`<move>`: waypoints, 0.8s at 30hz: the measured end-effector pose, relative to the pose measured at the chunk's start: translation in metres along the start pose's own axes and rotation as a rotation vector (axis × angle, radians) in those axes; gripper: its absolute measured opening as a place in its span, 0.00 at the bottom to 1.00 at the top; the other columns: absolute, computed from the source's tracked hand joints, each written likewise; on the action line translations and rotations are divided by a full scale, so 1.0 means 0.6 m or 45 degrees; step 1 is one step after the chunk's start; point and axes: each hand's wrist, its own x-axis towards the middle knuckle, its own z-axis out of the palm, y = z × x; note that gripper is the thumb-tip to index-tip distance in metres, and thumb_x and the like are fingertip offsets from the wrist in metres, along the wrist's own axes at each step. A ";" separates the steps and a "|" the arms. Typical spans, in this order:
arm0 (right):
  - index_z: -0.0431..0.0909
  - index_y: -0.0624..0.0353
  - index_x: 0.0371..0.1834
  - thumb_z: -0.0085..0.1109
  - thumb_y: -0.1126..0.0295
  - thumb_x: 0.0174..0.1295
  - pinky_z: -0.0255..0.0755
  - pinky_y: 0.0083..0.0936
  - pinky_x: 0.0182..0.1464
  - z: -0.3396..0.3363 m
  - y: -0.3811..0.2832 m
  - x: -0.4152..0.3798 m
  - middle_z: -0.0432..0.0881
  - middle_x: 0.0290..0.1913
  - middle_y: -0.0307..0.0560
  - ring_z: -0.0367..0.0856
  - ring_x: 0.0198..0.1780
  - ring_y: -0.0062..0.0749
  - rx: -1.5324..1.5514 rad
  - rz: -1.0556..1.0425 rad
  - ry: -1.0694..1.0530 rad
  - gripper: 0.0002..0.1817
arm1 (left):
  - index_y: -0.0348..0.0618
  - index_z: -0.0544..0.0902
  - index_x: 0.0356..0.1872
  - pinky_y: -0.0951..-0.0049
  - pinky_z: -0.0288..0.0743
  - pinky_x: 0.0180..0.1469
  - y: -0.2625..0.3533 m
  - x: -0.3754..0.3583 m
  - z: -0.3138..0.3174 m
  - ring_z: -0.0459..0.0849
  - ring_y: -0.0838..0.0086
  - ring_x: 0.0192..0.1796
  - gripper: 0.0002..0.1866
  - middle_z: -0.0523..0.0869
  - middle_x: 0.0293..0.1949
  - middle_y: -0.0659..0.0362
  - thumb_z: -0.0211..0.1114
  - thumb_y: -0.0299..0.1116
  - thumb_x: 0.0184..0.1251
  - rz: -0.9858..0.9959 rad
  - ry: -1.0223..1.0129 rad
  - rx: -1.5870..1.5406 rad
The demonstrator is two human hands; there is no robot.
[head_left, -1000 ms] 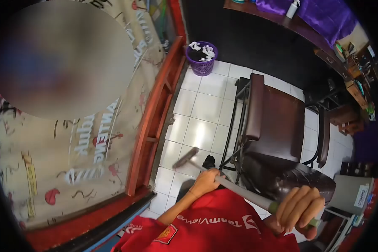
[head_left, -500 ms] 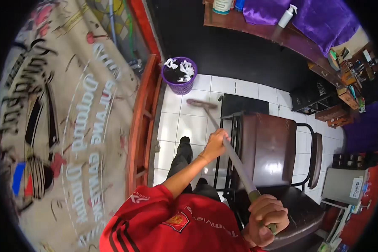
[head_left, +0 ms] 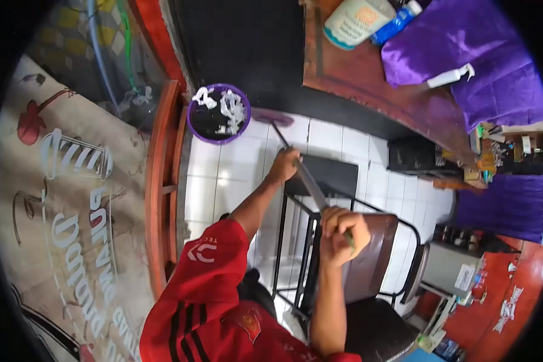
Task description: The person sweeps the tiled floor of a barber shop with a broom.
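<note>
A broom with a long grey handle slants away from me, held in both fists. Partway down the handle, my left hand is closed around it. My right hand grips the upper end, where a bit of green shows at the fingers. The broom's flat purplish head rests on the white tiled floor, close to the foot of the dark wall. Just left of that head stands a purple basket holding crumpled white paper and dark matter.
A brown padded chair with a black frame stands right of my arms. A wooden counter bears a white tub, a spray bottle and purple cloth. An orange-red wooden frame and a lettered banner run along the left.
Both hands have pushed the broom forward, and its head now lies nearer the wall and beside the basket. My right hand has moved away from my body. The camera view has shifted too.
</note>
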 end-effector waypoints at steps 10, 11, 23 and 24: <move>0.56 0.58 0.18 0.46 0.65 0.53 0.55 0.20 0.19 -0.043 -0.157 0.050 0.60 0.12 0.39 0.57 0.14 0.23 0.185 0.289 0.038 0.14 | 0.45 0.73 0.30 0.58 0.73 0.34 0.116 -0.146 -0.039 0.78 0.52 0.33 0.04 0.78 0.30 0.53 0.56 0.25 0.51 0.071 -0.079 0.210; 0.56 0.58 0.19 0.44 0.70 0.52 0.54 0.21 0.19 -0.044 -0.173 0.040 0.60 0.12 0.39 0.57 0.13 0.23 0.208 0.278 0.017 0.10 | 0.46 0.73 0.31 0.59 0.73 0.34 0.125 -0.176 -0.045 0.78 0.52 0.33 0.05 0.78 0.31 0.53 0.55 0.25 0.51 0.040 -0.111 0.225; 0.58 0.56 0.20 0.49 0.70 0.50 0.59 0.21 0.19 -0.016 -0.356 -0.060 0.63 0.12 0.40 0.62 0.14 0.25 0.066 0.080 0.082 0.10 | 0.42 0.73 0.30 0.57 0.73 0.38 0.280 -0.287 -0.112 0.77 0.49 0.36 0.03 0.77 0.31 0.49 0.57 0.28 0.55 -0.064 -0.139 0.177; 0.58 0.56 0.20 0.49 0.70 0.50 0.59 0.22 0.20 -0.009 -0.347 -0.056 0.63 0.12 0.40 0.62 0.14 0.24 0.076 0.048 0.043 0.10 | 0.41 0.73 0.30 0.56 0.73 0.38 0.275 -0.266 -0.115 0.77 0.49 0.36 0.04 0.77 0.31 0.49 0.57 0.28 0.55 -0.041 -0.087 0.138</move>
